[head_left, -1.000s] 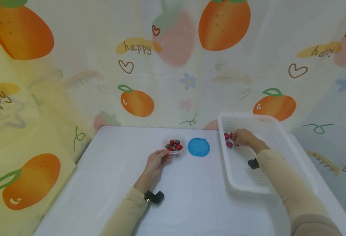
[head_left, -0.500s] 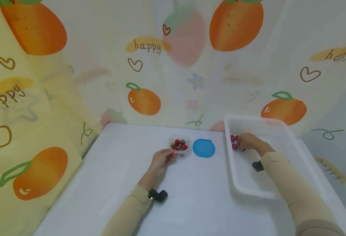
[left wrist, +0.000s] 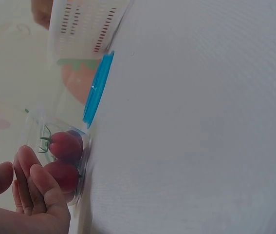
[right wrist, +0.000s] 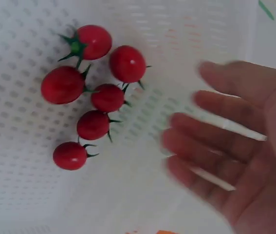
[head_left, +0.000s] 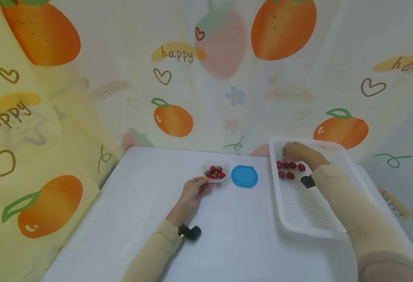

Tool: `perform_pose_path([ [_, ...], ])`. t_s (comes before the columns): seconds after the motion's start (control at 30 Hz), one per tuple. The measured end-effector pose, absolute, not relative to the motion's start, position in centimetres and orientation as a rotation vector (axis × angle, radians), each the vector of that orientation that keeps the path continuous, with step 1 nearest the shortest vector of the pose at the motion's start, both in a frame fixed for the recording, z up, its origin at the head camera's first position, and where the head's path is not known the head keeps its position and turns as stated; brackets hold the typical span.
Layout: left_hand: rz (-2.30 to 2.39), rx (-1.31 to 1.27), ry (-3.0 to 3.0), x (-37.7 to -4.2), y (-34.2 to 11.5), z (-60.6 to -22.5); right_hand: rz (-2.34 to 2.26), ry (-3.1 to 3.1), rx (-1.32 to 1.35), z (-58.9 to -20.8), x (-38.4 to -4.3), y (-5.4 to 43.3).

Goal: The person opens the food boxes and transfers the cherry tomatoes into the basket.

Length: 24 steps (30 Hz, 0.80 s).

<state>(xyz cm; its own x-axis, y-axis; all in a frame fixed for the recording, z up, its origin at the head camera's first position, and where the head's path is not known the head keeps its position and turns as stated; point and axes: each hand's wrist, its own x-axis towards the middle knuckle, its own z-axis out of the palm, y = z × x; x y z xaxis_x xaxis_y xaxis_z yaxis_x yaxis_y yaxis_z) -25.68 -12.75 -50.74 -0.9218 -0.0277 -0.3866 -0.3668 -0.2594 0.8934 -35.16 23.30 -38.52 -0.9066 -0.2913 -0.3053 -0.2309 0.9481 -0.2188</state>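
While loose left fingers (left wrist: 45, 183) partly hide boxed tomatoes (left wrist: 64, 146), right fingers (right wrist: 201, 131) straight, empty, blurred

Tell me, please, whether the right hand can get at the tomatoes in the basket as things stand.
Probably yes: the right hand is close to the tomatoes, fingers apart and seemingly empty, with nothing seen between, and the basket is open on top.

six tomatoes (right wrist: 94, 125) in one white basket (head_left: 312, 213), at least four tomatoes (left wrist: 62, 175) in one clear box (head_left: 215, 162), one blue lid (head_left: 244, 176)
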Motion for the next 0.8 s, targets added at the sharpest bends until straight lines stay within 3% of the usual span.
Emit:
perform_pose_path([
  [0.17,2.273,-0.491,1.770,-25.6,-12.6,-50.4,-0.276,2.925,-0.527,-37.1,-35.4,21.2],
  [0.53,2.290,-0.495,1.751,-25.5,-12.4,-50.4,-0.358,2.939,-0.541,-35.8,-35.4,15.4],
  [0.8,2.288,-0.499,1.765,-25.5,-12.3,-50.3,-0.466,2.873,-0.696,-36.9,-35.3,11.5],
])
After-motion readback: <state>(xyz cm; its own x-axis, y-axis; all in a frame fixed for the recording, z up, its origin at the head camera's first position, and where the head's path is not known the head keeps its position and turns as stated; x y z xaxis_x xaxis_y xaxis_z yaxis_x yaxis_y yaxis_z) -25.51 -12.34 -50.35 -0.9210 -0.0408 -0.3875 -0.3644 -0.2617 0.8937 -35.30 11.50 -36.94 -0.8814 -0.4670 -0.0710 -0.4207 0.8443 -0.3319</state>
